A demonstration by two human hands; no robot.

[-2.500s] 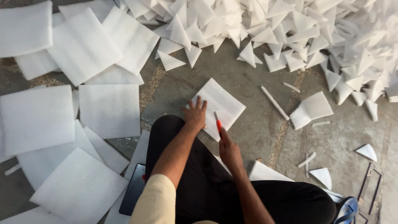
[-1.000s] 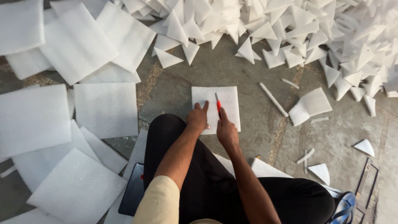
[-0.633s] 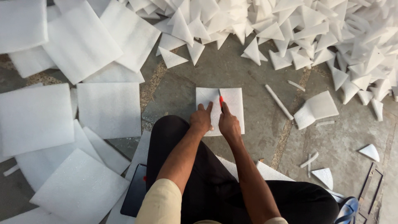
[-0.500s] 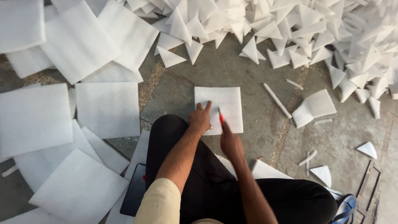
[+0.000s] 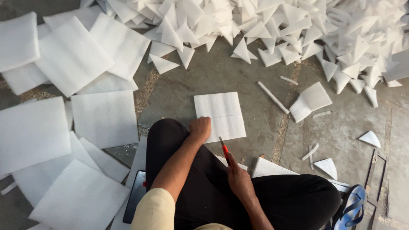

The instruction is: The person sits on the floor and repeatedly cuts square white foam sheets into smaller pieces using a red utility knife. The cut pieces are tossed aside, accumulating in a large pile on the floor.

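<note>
Your left hand (image 5: 200, 127) presses fist-like on the near edge of the square white foam sheet (image 5: 219, 116), mid-frame on the floor (image 5: 238, 76). Your right hand (image 5: 238, 179), lower centre, grips a red-handled cutter (image 5: 223, 149), its blade just beside the sheet.

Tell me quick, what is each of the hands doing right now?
Left hand: closed in a loose fist, pressing on the square white foam sheet.
Right hand: closed around the red-handled cutter knife.
</note>
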